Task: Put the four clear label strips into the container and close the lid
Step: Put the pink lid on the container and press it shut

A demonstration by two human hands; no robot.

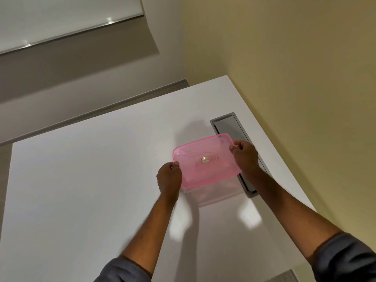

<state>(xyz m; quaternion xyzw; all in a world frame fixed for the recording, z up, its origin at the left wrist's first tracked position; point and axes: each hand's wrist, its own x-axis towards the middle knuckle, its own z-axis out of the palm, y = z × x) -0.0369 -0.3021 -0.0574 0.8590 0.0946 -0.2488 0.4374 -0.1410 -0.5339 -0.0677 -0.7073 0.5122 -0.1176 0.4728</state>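
Observation:
A translucent pink lid (205, 161) with a small round knob in its middle lies over a clear plastic container (217, 195) on the white table (91, 190). My left hand (169, 178) grips the lid's near-left edge. At the far-right corner, my right hand (244, 155) pinches the rim. The lid looks slightly tilted over the container; whether it is seated I cannot tell. No label strips are visible; the pink lid hides the inside of the container.
A grey recessed cable tray (230, 125) is set into the table just right of the container, partly under my right hand. The table's right edge runs along a yellow wall (295, 78). A window blind (61, 21) hangs at the far left.

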